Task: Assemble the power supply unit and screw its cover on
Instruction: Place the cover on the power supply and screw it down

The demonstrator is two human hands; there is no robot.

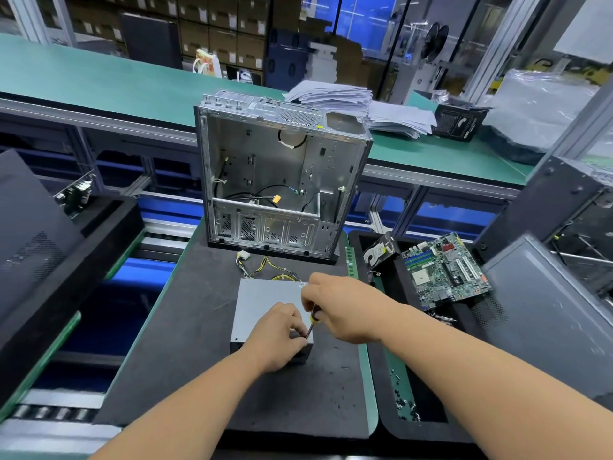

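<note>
Two bare forearms reach in from the bottom edge. Left hand rests on the near right corner of the power supply, fingers curled and pinching at the screwdriver tip. Right hand grips a screwdriver with a black and yellow handle, its shaft angled down to that same corner. This grey metal box lies flat on a black foam mat, its yellow and black cables trailing away towards an open, empty computer case standing upright at the mat's far end. Right of the mat, a black tray holds a green motherboard and loose screws
</note>
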